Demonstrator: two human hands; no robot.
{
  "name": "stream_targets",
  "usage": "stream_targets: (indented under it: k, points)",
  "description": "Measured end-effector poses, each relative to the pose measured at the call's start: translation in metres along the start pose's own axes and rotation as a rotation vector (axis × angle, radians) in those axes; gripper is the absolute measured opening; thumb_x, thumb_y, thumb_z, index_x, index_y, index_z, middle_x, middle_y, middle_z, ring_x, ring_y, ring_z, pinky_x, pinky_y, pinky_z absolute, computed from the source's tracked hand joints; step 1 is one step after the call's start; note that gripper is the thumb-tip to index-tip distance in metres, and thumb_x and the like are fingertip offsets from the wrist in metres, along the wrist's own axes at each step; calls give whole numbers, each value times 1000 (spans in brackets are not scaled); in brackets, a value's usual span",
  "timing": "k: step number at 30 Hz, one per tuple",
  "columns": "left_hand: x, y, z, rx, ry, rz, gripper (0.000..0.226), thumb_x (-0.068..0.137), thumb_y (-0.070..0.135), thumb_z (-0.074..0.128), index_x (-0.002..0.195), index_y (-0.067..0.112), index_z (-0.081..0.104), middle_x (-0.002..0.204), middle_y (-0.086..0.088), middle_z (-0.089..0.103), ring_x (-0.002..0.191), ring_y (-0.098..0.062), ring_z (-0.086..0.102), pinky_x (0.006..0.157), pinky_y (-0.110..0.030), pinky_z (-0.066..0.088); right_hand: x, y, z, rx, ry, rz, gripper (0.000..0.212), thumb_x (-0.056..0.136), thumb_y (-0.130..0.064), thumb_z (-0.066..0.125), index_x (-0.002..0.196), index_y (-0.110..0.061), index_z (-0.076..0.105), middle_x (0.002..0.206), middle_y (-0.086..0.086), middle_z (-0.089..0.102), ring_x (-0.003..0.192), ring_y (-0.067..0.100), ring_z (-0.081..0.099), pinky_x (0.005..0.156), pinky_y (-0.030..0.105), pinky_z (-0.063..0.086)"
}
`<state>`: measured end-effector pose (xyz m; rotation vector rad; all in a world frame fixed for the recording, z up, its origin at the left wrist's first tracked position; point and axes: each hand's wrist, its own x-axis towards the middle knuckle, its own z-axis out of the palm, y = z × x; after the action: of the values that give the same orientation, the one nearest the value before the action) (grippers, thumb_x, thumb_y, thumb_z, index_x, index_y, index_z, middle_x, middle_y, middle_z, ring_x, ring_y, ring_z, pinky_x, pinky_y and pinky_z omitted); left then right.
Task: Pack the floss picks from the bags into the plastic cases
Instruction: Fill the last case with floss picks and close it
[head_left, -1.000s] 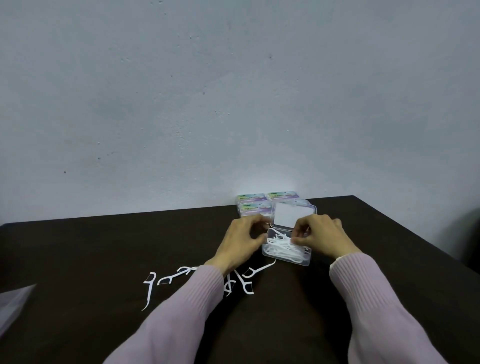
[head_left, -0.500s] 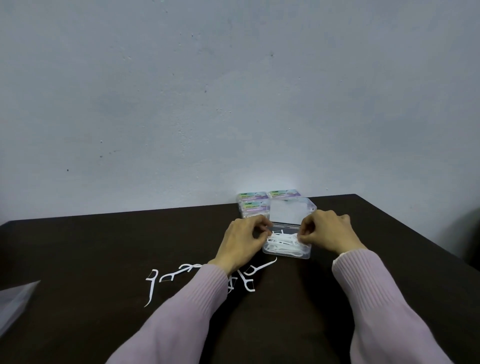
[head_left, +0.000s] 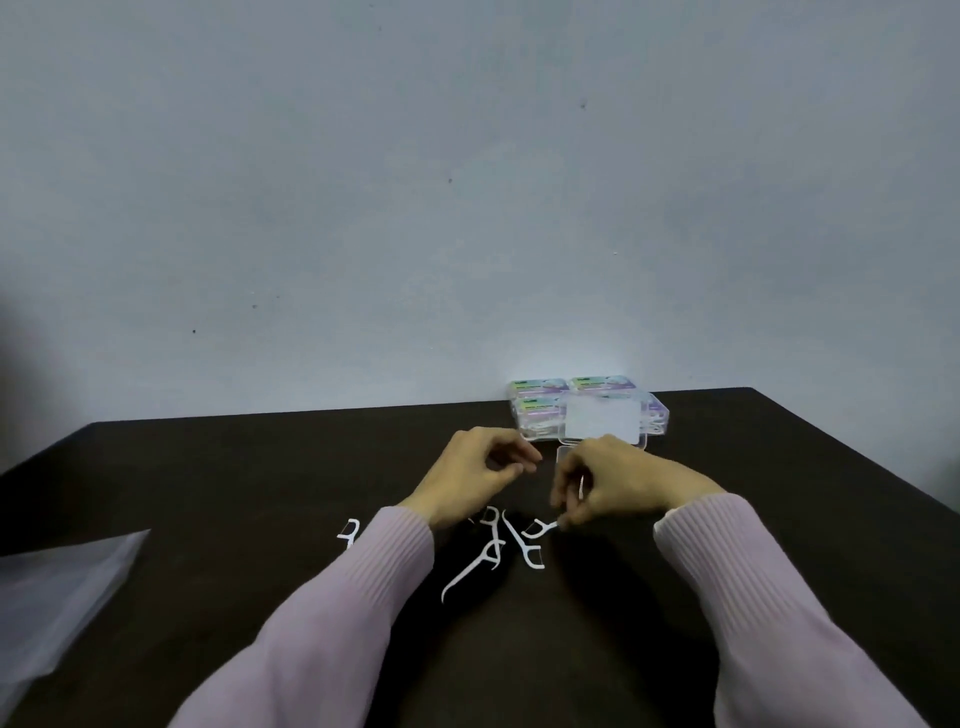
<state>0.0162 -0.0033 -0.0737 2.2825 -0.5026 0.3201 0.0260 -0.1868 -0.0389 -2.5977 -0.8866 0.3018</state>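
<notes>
Your right fingers (head_left: 563, 512) pinch one white plastic floss pick (head_left: 540, 528) by its handle, just above the dark bench (head_left: 208, 493); left fingers (head_left: 511, 460) curl, holding nothing. Open clear plastic case (head_left: 602, 423) just beyond. Picks are light, stiff, snag-prone: grip mid-handle.

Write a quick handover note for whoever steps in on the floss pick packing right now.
Left hand: curled above the table, holding nothing visible.
Right hand: pinching a white floss pick.
Open clear plastic case, lid up, sits behind the hands in front of the closed labelled cases.
Done: several cases closed at the back.
Left: loose white floss picks on the dark table; clear bag lies far left.
</notes>
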Motion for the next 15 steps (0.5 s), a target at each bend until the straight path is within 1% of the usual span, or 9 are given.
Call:
stream_targets:
  k: [2, 4, 6, 8, 11, 15]
  points:
    - [-10, -3, -14, 14, -15, -14, 20, 88, 5, 61, 98, 20, 70, 89, 7, 72, 88, 3, 65, 84, -15, 49, 5, -3, 5, -68, -69, 28, 13, 79, -7, 70, 87, -17, 68, 80, -5, 65, 73, 3, 59, 74, 16, 48]
    - [-22, -8, -29, 32, -48, -43, 22, 88, 4, 60, 98, 21, 69, 90, 7, 72, 88, 3, 64, 84, -14, 48, 9, -5, 8, -96, -65, 25, 18, 80, -3, 67, 77, -21, 65, 79, -6, 65, 75, 4, 60, 75, 17, 48]
    - [-34, -13, -45, 67, -112, -92, 26, 88, 2, 58, 98, 23, 69, 91, 8, 72, 90, 4, 64, 83, -12, 47, 11, -5, 11, -115, -32, 36, 23, 80, -6, 67, 69, -26, 61, 78, -8, 65, 80, 7, 62, 78, 21, 49]
    - [-48, -21, -64, 103, -167, -146, 30, 87, 0, 57, 99, 25, 69, 93, 9, 71, 92, 3, 63, 84, -13, 48, 13, -8, 13, -136, -17, 52, 23, 79, -13, 70, 65, -27, 59, 75, -11, 62, 82, 9, 61, 81, 25, 50]
    - [-61, -33, -91, 150, -279, -237, 42, 83, -8, 54, 104, 26, 69, 102, 13, 68, 98, 0, 62, 89, -19, 50, 13, -11, 18, -155, -1, 70, 18, 80, -15, 70, 68, -23, 59, 78, -7, 61, 80, 11, 59, 80, 26, 50]
    - [-69, -43, -114, 193, -429, -306, 48, 82, -5, 58, 112, 31, 65, 113, 17, 62, 107, 4, 55, 92, -15, 45, 13, -20, 25, -201, 122, 107, 10, 81, -16, 68, 75, -19, 60, 93, 5, 65, 89, 18, 62, 79, 27, 48]
